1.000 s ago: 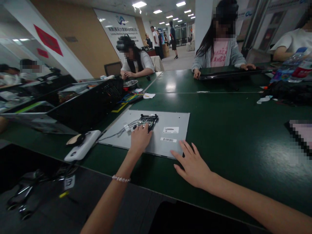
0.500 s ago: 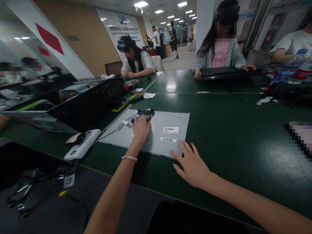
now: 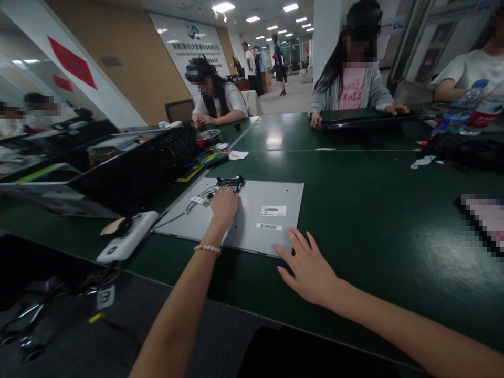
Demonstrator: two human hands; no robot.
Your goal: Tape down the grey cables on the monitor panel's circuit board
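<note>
A grey metal panel point(image 3: 252, 231) with two white labels lies flat on the green table point(image 3: 374, 210). At its far edge sits a small black circuit module point(image 3: 230, 182) with thin wires point(image 3: 192, 205) trailing left. My left hand point(image 3: 223, 203) reaches over the panel and its closed fingers grip the module's near side. My right hand point(image 3: 309, 268) lies flat with fingers spread on the panel's near right corner and the table beside it.
A white device point(image 3: 126, 236) rests at the table's left edge, beside an open black case point(image 3: 129, 173). Other people sit across the table, one with hands on a black monitor point(image 3: 370, 121). Bottles and a black bag point(image 3: 468, 149) stand far right.
My left hand has pushed the black module away from me, from the panel's middle to its far edge. My right hand has stayed in place.
</note>
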